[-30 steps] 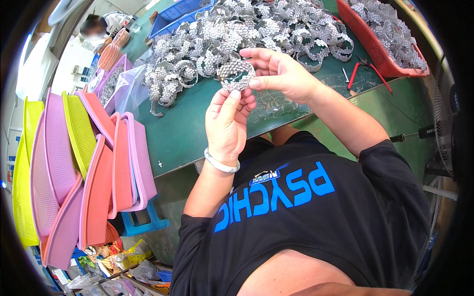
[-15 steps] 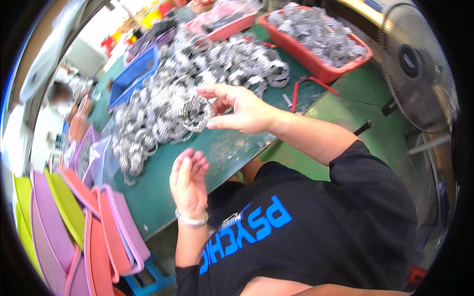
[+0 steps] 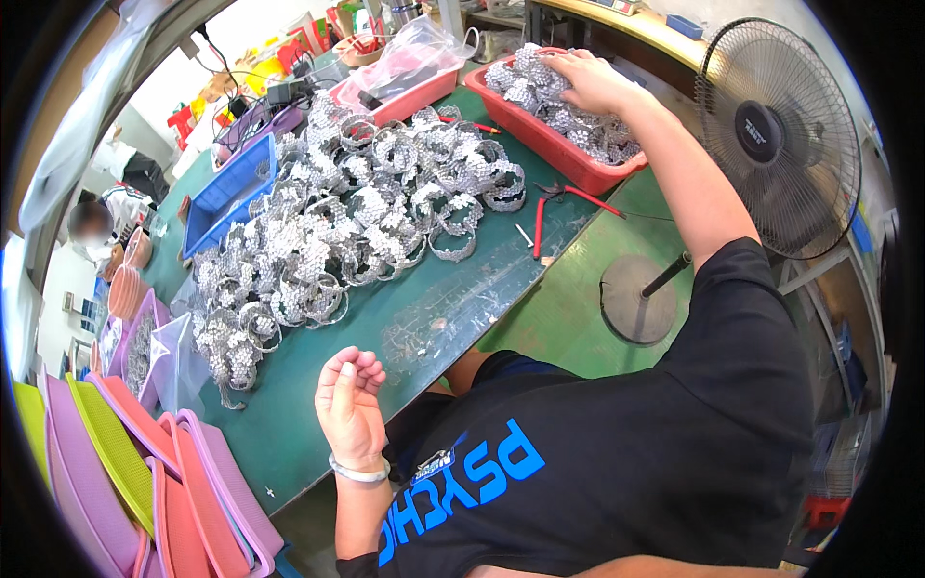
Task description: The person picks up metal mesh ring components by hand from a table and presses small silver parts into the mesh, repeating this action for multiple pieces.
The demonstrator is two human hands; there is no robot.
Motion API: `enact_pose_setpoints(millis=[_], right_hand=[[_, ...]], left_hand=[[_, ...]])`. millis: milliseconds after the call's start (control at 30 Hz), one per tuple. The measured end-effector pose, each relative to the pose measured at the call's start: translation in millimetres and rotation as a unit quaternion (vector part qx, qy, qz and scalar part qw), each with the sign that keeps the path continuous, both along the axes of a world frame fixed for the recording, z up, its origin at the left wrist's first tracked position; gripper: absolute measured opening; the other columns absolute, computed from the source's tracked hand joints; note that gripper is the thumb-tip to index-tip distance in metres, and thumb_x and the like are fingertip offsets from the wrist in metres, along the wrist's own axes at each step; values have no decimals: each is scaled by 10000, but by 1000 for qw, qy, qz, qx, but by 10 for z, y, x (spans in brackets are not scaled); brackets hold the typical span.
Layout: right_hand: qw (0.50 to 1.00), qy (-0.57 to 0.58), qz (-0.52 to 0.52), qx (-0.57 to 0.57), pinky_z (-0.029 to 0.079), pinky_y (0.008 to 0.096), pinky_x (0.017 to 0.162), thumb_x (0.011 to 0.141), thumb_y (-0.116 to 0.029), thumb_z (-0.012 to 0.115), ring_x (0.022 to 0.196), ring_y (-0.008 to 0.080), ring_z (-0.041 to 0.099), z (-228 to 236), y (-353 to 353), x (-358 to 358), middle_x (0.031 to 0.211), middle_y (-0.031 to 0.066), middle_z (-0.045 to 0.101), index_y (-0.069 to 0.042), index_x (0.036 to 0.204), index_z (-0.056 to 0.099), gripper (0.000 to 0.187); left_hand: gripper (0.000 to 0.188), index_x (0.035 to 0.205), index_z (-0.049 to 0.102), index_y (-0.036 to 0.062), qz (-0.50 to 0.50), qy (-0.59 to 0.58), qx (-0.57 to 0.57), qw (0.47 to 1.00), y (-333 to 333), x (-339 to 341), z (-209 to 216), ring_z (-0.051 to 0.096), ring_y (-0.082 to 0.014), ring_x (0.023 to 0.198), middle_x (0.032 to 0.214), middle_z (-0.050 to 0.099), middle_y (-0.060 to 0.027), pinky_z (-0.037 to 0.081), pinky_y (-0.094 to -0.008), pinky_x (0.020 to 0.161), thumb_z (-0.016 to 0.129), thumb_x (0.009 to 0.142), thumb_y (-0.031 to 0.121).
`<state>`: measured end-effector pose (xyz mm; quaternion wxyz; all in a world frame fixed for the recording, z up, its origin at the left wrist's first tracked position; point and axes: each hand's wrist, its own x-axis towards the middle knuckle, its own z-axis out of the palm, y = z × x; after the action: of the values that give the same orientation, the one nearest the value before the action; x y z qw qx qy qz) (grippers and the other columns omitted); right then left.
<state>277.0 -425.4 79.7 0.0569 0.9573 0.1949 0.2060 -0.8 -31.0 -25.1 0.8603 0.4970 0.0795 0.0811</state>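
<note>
- Green desk [image 3: 462,299] carries piled silver bands [image 3: 366,207], loops facing mixed ways.
- Right hand [image 3: 593,81] meets bands in the red bin [image 3: 545,150], lengthwise along the desk's right end; grip unclear.
- Left hand [image 3: 351,409], well apart, curls loosely, empty, near the front edge.
- Blue letters [image 3: 480,472] cross the black shirt [image 3: 665,433].

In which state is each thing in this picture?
Left hand: empty, fingers half curled.
Right hand: over the red bin, fingers outstretched, any grip hidden.
Silver bands: loosely heaped on the table.
Red bin: filled with more bands.
Red-handled pliers: lying spread open.
Blue bin: open on top.
Pink tray: partly covered by clear plastic.
Coloured baskets: stacked, tilted.
Fan: cannot tell whether running.
</note>
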Motion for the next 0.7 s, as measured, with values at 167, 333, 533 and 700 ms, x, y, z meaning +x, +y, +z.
enact_pose_setpoints(millis=[167, 333, 533, 700], right_hand=[[994, 65, -59, -67, 335, 476, 957, 720, -282, 644, 1200, 294, 382, 178, 91, -20, 1340, 47, 393, -190, 1321, 351, 675], [994, -7, -59, -93, 368, 455, 922, 707, -285, 668, 1155, 273, 423, 203, 423, -61, 1245, 70, 468, -182, 1286, 398, 647], [986, 22, 164, -19, 411, 419, 885, 720, -245, 636, 1073, 297, 490, 69, 1121, -40, 1137, 100, 541, -126, 1195, 490, 510], [980, 115, 158, 15, 378, 392, 926, 753, -282, 622, 1082, 295, 485, -237, 1823, 64, 1162, 138, 526, -68, 1237, 423, 564]], left_hand=[[165, 1003, 537, 27, 6, 11, 0, 1000, 22, -14, -43, 562, -156, 788, 896, 590, -79, 469, -272, 723, 496, 884, 133], [164, 1005, 537, 23, 5, 10, -12, 1000, 26, 1, -67, 564, -160, 785, 895, 593, -87, 473, -276, 728, 499, 880, 123], [173, 1011, 539, 15, -1, 8, -14, 1000, 7, 7, -90, 572, -162, 783, 908, 599, -96, 475, -279, 729, 477, 883, 115], [169, 1004, 543, 15, 16, 12, -9, 1000, 50, -56, -108, 574, -160, 777, 902, 601, -95, 478, -282, 723, 478, 881, 112]])
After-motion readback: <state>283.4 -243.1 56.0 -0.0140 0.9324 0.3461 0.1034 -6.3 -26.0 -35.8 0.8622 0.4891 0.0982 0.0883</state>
